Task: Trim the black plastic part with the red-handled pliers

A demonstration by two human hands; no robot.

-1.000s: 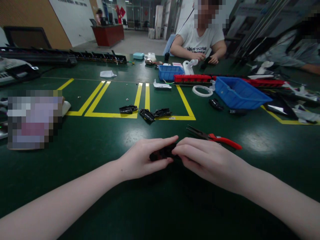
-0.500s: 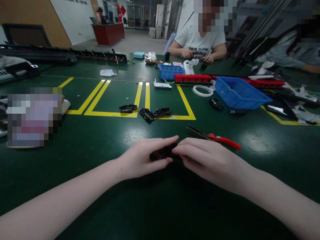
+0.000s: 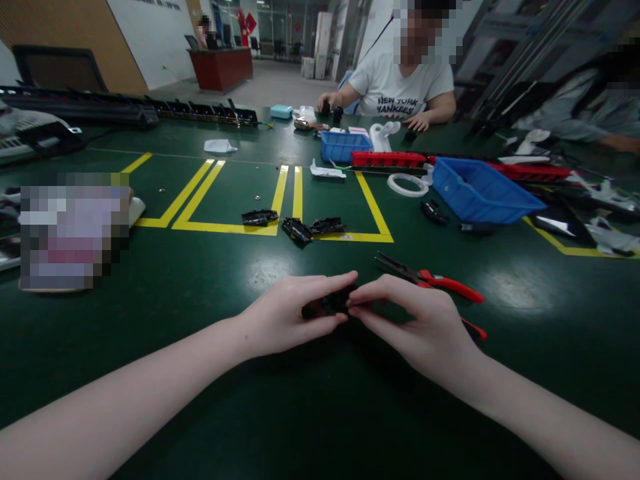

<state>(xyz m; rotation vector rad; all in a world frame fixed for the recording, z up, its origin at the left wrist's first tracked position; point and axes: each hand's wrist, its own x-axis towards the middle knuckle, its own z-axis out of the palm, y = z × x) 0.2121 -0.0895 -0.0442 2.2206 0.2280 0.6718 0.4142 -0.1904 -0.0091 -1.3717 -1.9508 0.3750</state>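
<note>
Between the thumb and fingers of my left hand (image 3: 287, 313) is a small black part (image 3: 330, 304), held above the green table (image 3: 280, 420). My right hand (image 3: 420, 317) has its thumb and forefinger pinched together at the right end of that part; whatever lies between those fingertips is too small to make out. Red-handled pliers (image 3: 440, 280) lie just beyond my right hand, which partly covers them. Farther off, three black parts lie near the yellow tape: one at the left (image 3: 260, 217), one in the middle (image 3: 297, 230) and one at the right (image 3: 328, 225).
Blue bins stand at the back centre (image 3: 345, 145) and back right (image 3: 483, 190), with a white tape ring (image 3: 407, 185) between them. A long red strip (image 3: 387, 159) lies behind. Across the table sits a person in a white shirt (image 3: 407, 87). A blurred object (image 3: 75, 233) rests at left.
My right hand's fingers have drawn into a narrower pinch at the part's end, and more of the pliers shows. Across the table, the person's hands have moved apart. The view has shifted slightly.
</note>
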